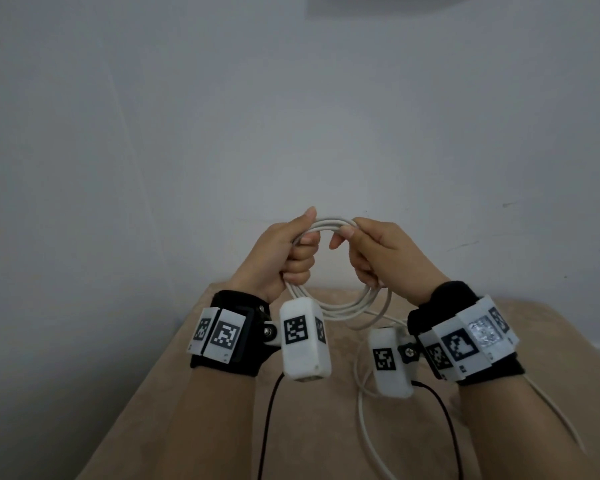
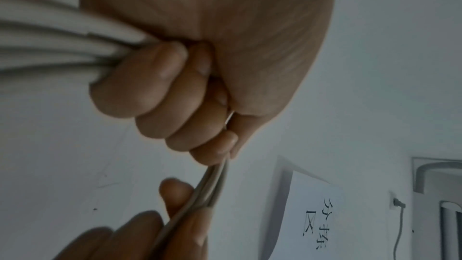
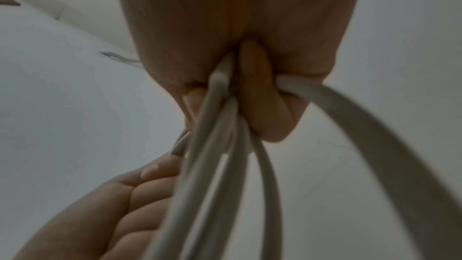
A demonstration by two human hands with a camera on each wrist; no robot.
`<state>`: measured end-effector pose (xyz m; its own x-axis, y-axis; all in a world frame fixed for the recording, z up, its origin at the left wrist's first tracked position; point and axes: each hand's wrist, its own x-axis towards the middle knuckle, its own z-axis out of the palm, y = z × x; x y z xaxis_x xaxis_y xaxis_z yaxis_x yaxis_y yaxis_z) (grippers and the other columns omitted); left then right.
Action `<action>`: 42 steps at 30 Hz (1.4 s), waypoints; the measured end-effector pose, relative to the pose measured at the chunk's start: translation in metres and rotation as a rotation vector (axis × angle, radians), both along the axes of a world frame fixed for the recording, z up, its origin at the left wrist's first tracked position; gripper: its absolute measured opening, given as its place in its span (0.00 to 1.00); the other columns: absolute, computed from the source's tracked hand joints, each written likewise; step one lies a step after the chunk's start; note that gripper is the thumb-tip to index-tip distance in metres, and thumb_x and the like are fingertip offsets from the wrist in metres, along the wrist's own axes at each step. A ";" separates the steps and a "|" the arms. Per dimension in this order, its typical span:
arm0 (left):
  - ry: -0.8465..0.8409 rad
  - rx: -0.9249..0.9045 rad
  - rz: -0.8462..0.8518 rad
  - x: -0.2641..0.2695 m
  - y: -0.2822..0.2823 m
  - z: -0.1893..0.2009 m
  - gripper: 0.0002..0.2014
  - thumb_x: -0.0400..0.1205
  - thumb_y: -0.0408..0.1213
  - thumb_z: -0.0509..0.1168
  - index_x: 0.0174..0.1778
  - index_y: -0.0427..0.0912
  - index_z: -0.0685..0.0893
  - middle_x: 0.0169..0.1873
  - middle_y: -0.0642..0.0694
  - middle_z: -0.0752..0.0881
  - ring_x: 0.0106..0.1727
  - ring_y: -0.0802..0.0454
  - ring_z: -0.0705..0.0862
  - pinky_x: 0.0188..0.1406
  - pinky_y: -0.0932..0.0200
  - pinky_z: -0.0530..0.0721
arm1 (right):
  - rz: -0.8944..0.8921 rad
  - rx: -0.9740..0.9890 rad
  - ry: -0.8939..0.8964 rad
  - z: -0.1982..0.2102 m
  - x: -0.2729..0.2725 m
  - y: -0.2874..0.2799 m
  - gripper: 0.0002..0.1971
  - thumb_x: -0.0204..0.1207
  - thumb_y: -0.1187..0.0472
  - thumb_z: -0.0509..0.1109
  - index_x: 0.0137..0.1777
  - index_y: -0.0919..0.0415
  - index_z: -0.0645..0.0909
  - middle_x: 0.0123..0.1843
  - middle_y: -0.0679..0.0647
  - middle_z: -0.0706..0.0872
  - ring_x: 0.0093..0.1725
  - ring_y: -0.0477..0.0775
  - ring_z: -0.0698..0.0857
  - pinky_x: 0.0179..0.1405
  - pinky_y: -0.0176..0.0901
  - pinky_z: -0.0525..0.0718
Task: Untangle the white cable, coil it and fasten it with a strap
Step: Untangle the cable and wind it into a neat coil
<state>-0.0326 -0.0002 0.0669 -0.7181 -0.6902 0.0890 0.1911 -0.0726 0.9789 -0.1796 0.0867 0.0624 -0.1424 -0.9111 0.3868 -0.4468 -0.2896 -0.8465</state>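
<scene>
The white cable [image 1: 329,226] forms a round coil of several loops held upright in the air before the wall. My left hand [image 1: 284,251] grips the coil's left side in a fist, thumb up along the strands [image 2: 50,46]. My right hand [image 1: 371,251] grips the right side, thumb and forefinger pinching the top strands, lower fingers curled round the bundle [image 3: 217,126]. A loose tail of the cable [image 1: 362,410] hangs from the coil's bottom down onto the tan surface. No strap shows in any view.
A tan cloth-covered surface [image 1: 243,410] lies below my forearms. Black wrist-camera leads [image 1: 269,410] trail down over it. A plain pale wall [image 1: 291,116] stands close behind the coil. A paper sign [image 2: 317,215] hangs on a wall in the left wrist view.
</scene>
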 end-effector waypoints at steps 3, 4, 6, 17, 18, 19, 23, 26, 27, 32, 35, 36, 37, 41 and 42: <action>0.077 0.004 0.063 -0.003 0.000 0.001 0.23 0.86 0.51 0.55 0.25 0.47 0.64 0.16 0.56 0.58 0.14 0.61 0.53 0.14 0.67 0.49 | -0.018 -0.029 -0.169 0.000 -0.002 0.000 0.18 0.85 0.51 0.58 0.51 0.63 0.84 0.27 0.53 0.83 0.22 0.47 0.78 0.17 0.34 0.66; 0.106 0.025 0.077 -0.002 -0.001 0.001 0.23 0.86 0.51 0.55 0.25 0.47 0.64 0.16 0.56 0.58 0.14 0.61 0.53 0.13 0.67 0.49 | -0.007 -0.019 -0.272 0.000 -0.003 0.000 0.20 0.85 0.49 0.57 0.54 0.65 0.84 0.32 0.56 0.87 0.24 0.47 0.81 0.16 0.33 0.62; 0.154 0.069 0.104 -0.001 -0.003 0.000 0.23 0.86 0.50 0.55 0.26 0.47 0.64 0.15 0.56 0.58 0.13 0.62 0.53 0.12 0.68 0.50 | 0.018 -0.014 -0.462 0.001 -0.008 0.001 0.25 0.85 0.46 0.55 0.57 0.68 0.83 0.41 0.61 0.90 0.31 0.49 0.87 0.14 0.32 0.58; 0.357 0.193 0.170 0.004 -0.008 0.002 0.22 0.87 0.48 0.53 0.27 0.47 0.62 0.13 0.55 0.59 0.11 0.62 0.55 0.08 0.68 0.52 | -0.108 -0.006 -0.506 0.008 -0.020 0.012 0.22 0.82 0.45 0.59 0.50 0.63 0.85 0.50 0.58 0.92 0.49 0.57 0.91 0.14 0.33 0.53; 0.375 0.209 0.177 0.004 -0.008 0.002 0.22 0.87 0.49 0.53 0.27 0.47 0.62 0.13 0.55 0.59 0.10 0.62 0.55 0.07 0.68 0.52 | -0.088 0.014 -0.478 0.009 -0.017 0.012 0.22 0.79 0.42 0.61 0.51 0.61 0.85 0.50 0.57 0.92 0.49 0.56 0.91 0.14 0.33 0.53; 0.388 0.221 0.186 0.004 -0.007 0.003 0.22 0.87 0.49 0.53 0.27 0.47 0.62 0.13 0.55 0.59 0.10 0.62 0.55 0.08 0.68 0.52 | -0.066 0.035 -0.438 0.009 -0.014 0.012 0.23 0.75 0.40 0.63 0.52 0.60 0.86 0.51 0.55 0.92 0.50 0.55 0.91 0.14 0.33 0.53; 0.415 0.232 0.221 0.001 -0.005 0.003 0.22 0.87 0.50 0.53 0.27 0.47 0.63 0.13 0.56 0.59 0.11 0.62 0.55 0.09 0.68 0.52 | -0.031 0.052 -0.267 0.006 -0.001 0.008 0.18 0.73 0.47 0.71 0.56 0.57 0.83 0.50 0.53 0.92 0.49 0.53 0.91 0.15 0.32 0.58; 0.433 0.258 0.201 -0.001 -0.004 0.004 0.23 0.87 0.50 0.53 0.27 0.47 0.63 0.13 0.56 0.59 0.11 0.62 0.55 0.10 0.68 0.51 | -0.056 0.022 -0.228 0.001 0.004 0.002 0.11 0.79 0.55 0.70 0.58 0.58 0.82 0.39 0.50 0.90 0.37 0.48 0.85 0.15 0.31 0.62; 0.437 0.265 0.189 -0.001 -0.004 0.003 0.23 0.87 0.50 0.53 0.27 0.47 0.63 0.13 0.56 0.59 0.11 0.62 0.55 0.10 0.68 0.51 | -0.073 0.013 -0.220 -0.001 0.004 -0.001 0.10 0.80 0.57 0.67 0.58 0.59 0.82 0.35 0.49 0.87 0.33 0.46 0.80 0.16 0.31 0.62; 0.421 0.273 0.109 -0.006 -0.005 0.000 0.24 0.87 0.51 0.52 0.25 0.46 0.65 0.14 0.55 0.59 0.12 0.61 0.56 0.12 0.67 0.55 | -0.107 -0.017 -0.272 -0.005 0.004 -0.009 0.09 0.85 0.60 0.59 0.53 0.62 0.80 0.29 0.47 0.81 0.32 0.55 0.81 0.14 0.32 0.61; 0.376 0.271 0.047 -0.005 -0.008 -0.001 0.27 0.87 0.53 0.51 0.21 0.46 0.68 0.13 0.54 0.60 0.12 0.60 0.58 0.14 0.67 0.63 | -0.095 -0.026 -0.322 -0.004 0.004 -0.007 0.09 0.86 0.62 0.58 0.48 0.61 0.78 0.26 0.46 0.77 0.31 0.50 0.88 0.13 0.30 0.60; 0.350 0.267 0.027 -0.004 -0.009 -0.001 0.28 0.87 0.54 0.50 0.20 0.46 0.69 0.13 0.54 0.60 0.12 0.59 0.59 0.16 0.66 0.68 | -0.099 -0.031 -0.310 -0.004 0.003 -0.008 0.09 0.86 0.62 0.57 0.47 0.60 0.78 0.25 0.46 0.75 0.30 0.50 0.87 0.13 0.30 0.60; 0.311 0.254 0.010 -0.002 -0.009 -0.002 0.29 0.86 0.55 0.50 0.20 0.46 0.69 0.12 0.54 0.61 0.12 0.59 0.60 0.18 0.65 0.72 | -0.110 -0.035 -0.281 -0.005 0.002 -0.009 0.10 0.86 0.62 0.57 0.46 0.60 0.78 0.25 0.47 0.73 0.30 0.51 0.87 0.14 0.29 0.62; 0.099 0.121 -0.003 0.003 -0.012 -0.004 0.27 0.85 0.58 0.50 0.25 0.44 0.71 0.13 0.55 0.62 0.13 0.57 0.62 0.27 0.59 0.75 | -0.119 -0.018 -0.118 -0.010 -0.005 -0.012 0.12 0.86 0.64 0.56 0.43 0.58 0.78 0.27 0.50 0.70 0.27 0.51 0.83 0.17 0.25 0.66; 0.046 0.090 -0.006 0.003 -0.012 -0.004 0.27 0.85 0.58 0.50 0.27 0.44 0.72 0.13 0.55 0.62 0.13 0.57 0.61 0.27 0.58 0.74 | -0.114 -0.003 -0.074 -0.010 -0.006 -0.011 0.13 0.86 0.64 0.56 0.43 0.58 0.78 0.27 0.50 0.70 0.26 0.51 0.82 0.18 0.25 0.67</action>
